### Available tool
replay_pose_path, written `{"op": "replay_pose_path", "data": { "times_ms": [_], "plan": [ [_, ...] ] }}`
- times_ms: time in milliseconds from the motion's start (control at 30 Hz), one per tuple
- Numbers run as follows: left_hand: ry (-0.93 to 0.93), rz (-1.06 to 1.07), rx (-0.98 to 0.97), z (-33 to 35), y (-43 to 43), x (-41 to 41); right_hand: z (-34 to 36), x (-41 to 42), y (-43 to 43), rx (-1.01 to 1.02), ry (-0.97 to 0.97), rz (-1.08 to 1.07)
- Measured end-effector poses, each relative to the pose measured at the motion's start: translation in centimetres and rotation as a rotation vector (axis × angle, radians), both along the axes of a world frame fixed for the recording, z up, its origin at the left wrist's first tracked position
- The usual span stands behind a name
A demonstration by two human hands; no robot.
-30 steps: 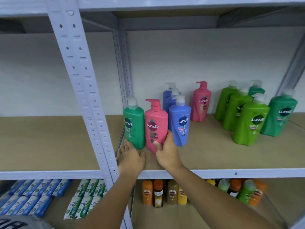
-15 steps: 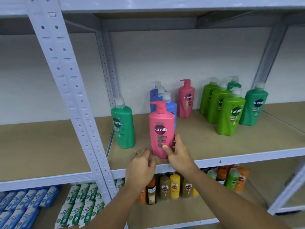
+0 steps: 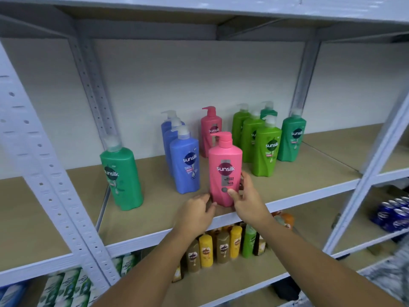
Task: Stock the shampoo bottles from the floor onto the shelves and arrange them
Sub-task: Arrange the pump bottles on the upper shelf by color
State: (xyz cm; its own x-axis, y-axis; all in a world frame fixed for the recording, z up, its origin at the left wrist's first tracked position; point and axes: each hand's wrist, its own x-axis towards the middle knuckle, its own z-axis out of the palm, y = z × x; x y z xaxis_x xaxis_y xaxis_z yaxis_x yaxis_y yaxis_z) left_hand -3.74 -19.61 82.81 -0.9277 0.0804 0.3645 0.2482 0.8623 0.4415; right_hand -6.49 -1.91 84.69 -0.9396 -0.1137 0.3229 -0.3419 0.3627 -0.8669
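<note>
arranging: right hand (image 3: 247,200) grips the near pink sunsilk bottle (image 3: 224,171), left hand (image 3: 194,212) touches its base with relaxed fingers; next, likely, slide it toward the far pink bottle (image 3: 211,131).

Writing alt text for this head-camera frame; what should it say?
A person's right hand grips a pink shampoo bottle standing upright near the front of a shelf, while the left hand touches its base. Behind it stand blue bottles, another pink bottle and a cluster of green bottles; one dark green bottle stands alone at the left.
</note>
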Motion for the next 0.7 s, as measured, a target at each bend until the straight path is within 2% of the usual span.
{"op": "replay_pose_path", "data": {
  "times_ms": [267, 367, 533, 700],
  "plan": [
    [-0.025, 0.084, 0.009, 0.3, 2.9, -5.7, 0.1, -4.9, 1.6, -0.009, -0.019, -0.026],
    [-0.008, 0.144, -0.005, 0.2, 3.4, -8.1, -0.1, -7.7, 2.0, 0.013, 0.04, -0.017],
    [0.006, 0.248, 0.023, -0.3, 4.3, -12.2, -0.7, -13.3, 2.0, 0.032, 0.109, 0.023],
    [-0.008, 0.347, 0.086, -0.3, 5.6, -15.3, -1.1, -17.7, 1.7, 0.017, 0.093, 0.093]
  ]
}}
